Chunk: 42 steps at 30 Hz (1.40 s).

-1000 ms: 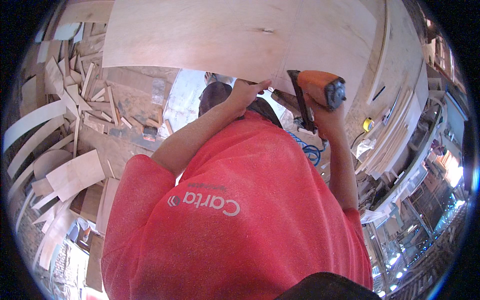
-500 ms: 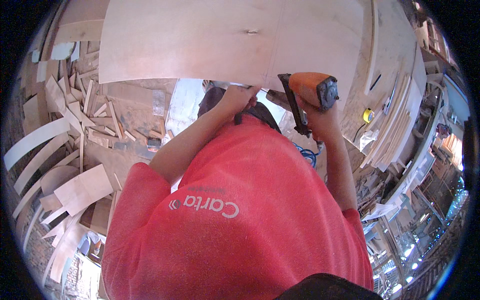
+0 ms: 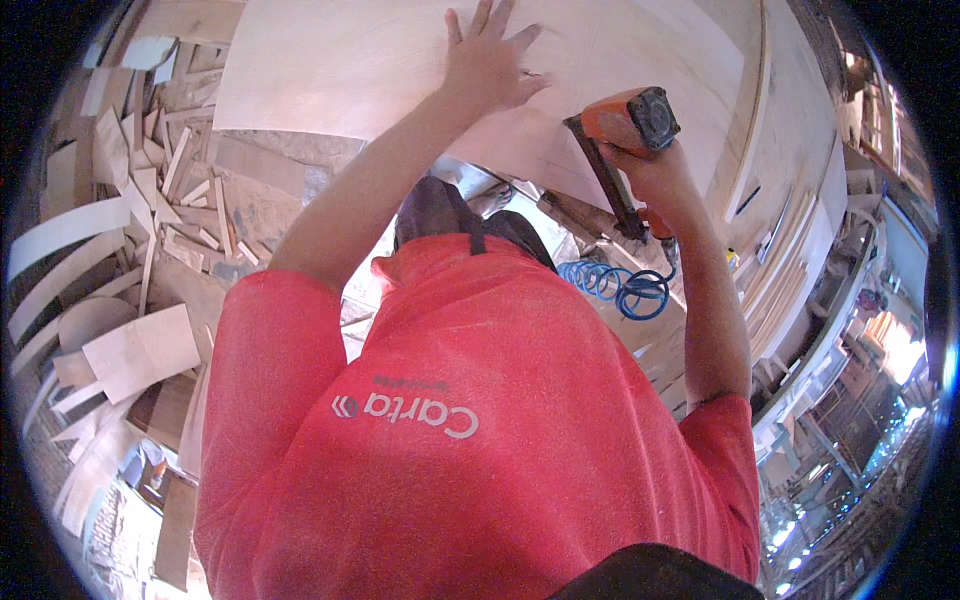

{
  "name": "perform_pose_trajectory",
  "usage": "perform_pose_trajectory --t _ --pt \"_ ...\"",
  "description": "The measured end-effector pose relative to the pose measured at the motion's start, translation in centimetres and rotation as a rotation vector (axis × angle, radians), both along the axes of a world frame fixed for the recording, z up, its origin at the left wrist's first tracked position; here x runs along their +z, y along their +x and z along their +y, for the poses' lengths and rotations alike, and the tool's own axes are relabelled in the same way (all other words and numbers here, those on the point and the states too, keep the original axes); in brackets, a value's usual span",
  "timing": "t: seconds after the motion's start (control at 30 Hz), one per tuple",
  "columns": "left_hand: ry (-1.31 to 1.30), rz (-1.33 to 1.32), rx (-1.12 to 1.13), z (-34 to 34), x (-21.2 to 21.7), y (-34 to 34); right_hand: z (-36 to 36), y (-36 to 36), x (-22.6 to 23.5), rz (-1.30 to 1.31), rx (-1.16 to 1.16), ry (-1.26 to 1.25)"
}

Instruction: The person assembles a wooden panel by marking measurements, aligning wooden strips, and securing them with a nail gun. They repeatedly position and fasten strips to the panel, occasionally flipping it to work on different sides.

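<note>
My left hand (image 3: 490,65) lies spread on a large pale plywood sheet (image 3: 320,75), fingers apart and nothing in them. To its right, my right hand (image 3: 650,175) grips an orange and black nail gun (image 3: 632,118), held over the sheet's near right part. The fingers wrap round its handle, partly hidden behind the tool. From the gun's lower end a coiled blue air hose (image 3: 640,292) hangs down beside my body. Whether the gun's nose touches the sheet I cannot tell.
Wood offcuts (image 3: 185,205) lie heaped on the left, with curved wooden strips (image 3: 70,235) beyond them. Long thin slats (image 3: 790,270) are stacked on the right, near a dark pen-like stick (image 3: 748,200). A long strip (image 3: 757,110) runs along the sheet's right side.
My left hand has moved forward from near my waist onto the plywood and spread its fingers. The nail gun in my right hand has shifted slightly forward; more of the blue hose shows.
</note>
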<state>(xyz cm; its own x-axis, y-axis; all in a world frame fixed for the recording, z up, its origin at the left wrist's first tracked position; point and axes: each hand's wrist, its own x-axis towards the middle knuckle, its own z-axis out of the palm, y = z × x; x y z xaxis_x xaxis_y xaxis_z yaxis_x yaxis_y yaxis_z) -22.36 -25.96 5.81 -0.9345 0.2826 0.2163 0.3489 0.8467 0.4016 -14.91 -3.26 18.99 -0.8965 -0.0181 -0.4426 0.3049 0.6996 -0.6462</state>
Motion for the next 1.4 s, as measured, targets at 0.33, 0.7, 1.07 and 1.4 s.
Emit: perform_pose_trajectory --t 0.33,0.7,1.07,1.4 --pt "0.080 -0.066 -0.033 2.5 -0.1 -2.7 0.2 -0.6 0.0 -0.105 0.014 0.117" --pt "-0.098 -0.029 0.008 3.3 1.0 -2.5 0.3 -1.1 0.5 -0.106 0.083 0.137" --pt "-0.066 -0.130 0.024 3.5 0.6 -2.6 1.2 -4.0 -0.6 -0.101 -0.093 0.056" --pt "-0.111 -0.202 0.003 3.6 1.2 -2.7 1.9 -5.1 -0.6 -0.079 0.012 0.100"
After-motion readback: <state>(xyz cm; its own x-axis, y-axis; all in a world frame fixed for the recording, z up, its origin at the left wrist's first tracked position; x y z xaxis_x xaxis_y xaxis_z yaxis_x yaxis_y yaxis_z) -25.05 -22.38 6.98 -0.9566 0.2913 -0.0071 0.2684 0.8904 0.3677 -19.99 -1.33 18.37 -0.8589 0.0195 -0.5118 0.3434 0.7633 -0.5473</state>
